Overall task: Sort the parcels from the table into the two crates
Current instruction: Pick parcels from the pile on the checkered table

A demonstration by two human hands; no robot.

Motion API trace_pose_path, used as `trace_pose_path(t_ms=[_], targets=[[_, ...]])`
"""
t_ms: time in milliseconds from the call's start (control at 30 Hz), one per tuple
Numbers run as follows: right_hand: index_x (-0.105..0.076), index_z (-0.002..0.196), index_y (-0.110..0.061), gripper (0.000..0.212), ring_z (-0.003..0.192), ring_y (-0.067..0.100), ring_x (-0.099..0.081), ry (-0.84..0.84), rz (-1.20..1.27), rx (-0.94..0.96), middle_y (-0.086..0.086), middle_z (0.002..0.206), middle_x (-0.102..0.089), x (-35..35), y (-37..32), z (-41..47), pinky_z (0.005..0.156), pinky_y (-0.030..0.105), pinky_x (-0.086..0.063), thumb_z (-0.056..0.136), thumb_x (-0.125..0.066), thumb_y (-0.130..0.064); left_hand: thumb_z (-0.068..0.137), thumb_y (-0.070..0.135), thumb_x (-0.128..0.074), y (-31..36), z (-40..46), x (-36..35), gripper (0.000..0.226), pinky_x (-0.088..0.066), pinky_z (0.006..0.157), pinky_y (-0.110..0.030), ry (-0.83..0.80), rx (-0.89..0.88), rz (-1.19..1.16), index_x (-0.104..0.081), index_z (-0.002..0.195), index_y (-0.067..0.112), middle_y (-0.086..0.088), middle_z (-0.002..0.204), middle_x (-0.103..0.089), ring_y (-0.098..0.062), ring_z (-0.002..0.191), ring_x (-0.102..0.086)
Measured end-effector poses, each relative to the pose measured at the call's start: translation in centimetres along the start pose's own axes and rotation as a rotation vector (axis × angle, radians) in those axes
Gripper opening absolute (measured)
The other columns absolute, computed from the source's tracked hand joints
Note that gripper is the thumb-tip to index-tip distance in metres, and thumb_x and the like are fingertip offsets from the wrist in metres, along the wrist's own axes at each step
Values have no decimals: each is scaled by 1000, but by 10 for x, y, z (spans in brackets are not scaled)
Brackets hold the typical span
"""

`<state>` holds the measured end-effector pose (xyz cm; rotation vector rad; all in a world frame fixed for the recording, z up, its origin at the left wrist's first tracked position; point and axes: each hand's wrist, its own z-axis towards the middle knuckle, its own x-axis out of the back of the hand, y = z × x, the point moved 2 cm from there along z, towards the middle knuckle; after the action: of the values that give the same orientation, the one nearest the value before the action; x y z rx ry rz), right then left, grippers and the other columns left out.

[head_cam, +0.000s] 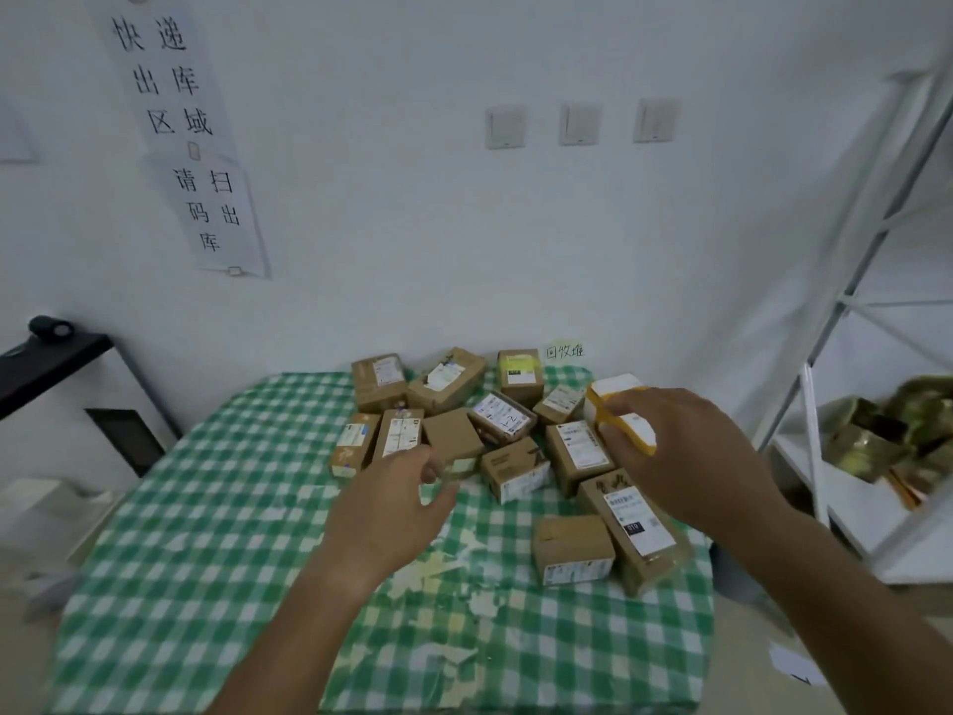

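One head-worn wide-angle view looks forward and down over the table (196, 508) toward the wall (412, 198) at 12 o'clock. Both forearms enter from 6 o'clock, close to the lens; a shelf (851, 301) stands at 3 o'clock.

wall sign (164, 80) 快递出库区域 (lower sheet (214, 211) 请扫码出库), parcel (503, 416) "1-2"
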<state>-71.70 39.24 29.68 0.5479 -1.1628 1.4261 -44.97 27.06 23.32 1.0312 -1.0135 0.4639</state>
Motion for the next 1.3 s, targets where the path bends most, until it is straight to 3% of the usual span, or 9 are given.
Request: trace_pose_path(t_ms=[200, 333, 467, 767, 833, 933, 1133, 1233, 1300], targets=[[-71, 121, -28, 26, 106, 19, -64, -66, 53, -90, -4, 117, -73, -10, 67, 1, 87, 37, -52, 98, -63, -37, 96, 54, -63, 10, 30, -43, 26, -57, 83, -30, -87, 55, 12, -62, 118, 39, 23, 109, -64, 0, 97, -62], [-72, 116, -27, 22, 90, 8, -55, -67, 125, -139, -4, 112, -75, -25, 104, 2, 77, 27, -42, 96, -68, -33, 96, 52, -64, 23, 48, -86, 28, -51, 79, -23, -158, 44, 23, -64, 119, 36, 23, 108, -63, 1, 94, -61], [-68, 125, -27, 30, 108, 9, -59, -150, 161, -144, -6, 124, -71, -47, 122, 1, 90, 24, -41, 96, -66, -35, 97, 48, -63, 26, 60, -138, 30, -50, 80, -24, -260, 59, 52, -64, 122, 31, 16, 116, -66, -4, 97, -61], [-70, 118, -29, 23, 106, 11, -63, -192, 172, -191, -9, 114, -72, -58, 126, -5, 93, 32, -51, 96, -67, -32, 95, 44, -60, 14, 95, -239, 25, -48, 84, -29, -538, 69, 145, -61, 116, 31, 8, 116, -61, -12, 99, -56], [-72, 115, -28, 21, 103, 13, -65, -171, 141, -222, -9, 110, -74, -57, 125, -7, 90, 33, -54, 95, -69, -30, 94, 48, -58, 11, 105, -258, 34, -51, 90, -32, -594, 41, 150, -59, 122, 28, 3, 122, -60, -15, 102, -57], [-73, 120, -23, 26, 103, 15, -67, -153, 77, -277, -6, 114, -75, -57, 122, -10, 88, 35, -56, 94, -70, -28, 91, 56, -55, 2, 117, -286, 49, -43, 83, -32, -647, 16, 149, -53, 128, 25, 0, 129, -52, -15, 99, -51], [-70, 123, -28, 28, 106, 7, -64, -145, 34, -405, -14, 117, -71, -59, 110, -13, 90, 25, -52, 97, -67, -36, 90, 41, -74, -17, 136, -329, 67, -51, 102, -34, -713, -18, 146, -42, 146, 20, -3, 148, -42, -18, 118, -59], [-72, 118, -28, 24, 99, 4, -64, -88, 25, -459, -15, 111, -72, -64, 104, -14, 82, 14, -46, 94, -71, -34, 93, 38, -71, -16, 142, -337, 57, -50, 92, -27, -691, -77, 171, -44, 141, 22, -2, 142, -46, -12, 103, -57], [-72, 119, -31, 25, 102, 2, -63, -93, 21, -495, -19, 114, -71, -71, 101, -17, 85, 12, -43, 95, -69, -38, 94, 37, -71, -15, 144, -337, 52, -48, 87, -26, -684, -98, 197, -46, 137, 23, -1, 138, -47, -10, 97, -55]])
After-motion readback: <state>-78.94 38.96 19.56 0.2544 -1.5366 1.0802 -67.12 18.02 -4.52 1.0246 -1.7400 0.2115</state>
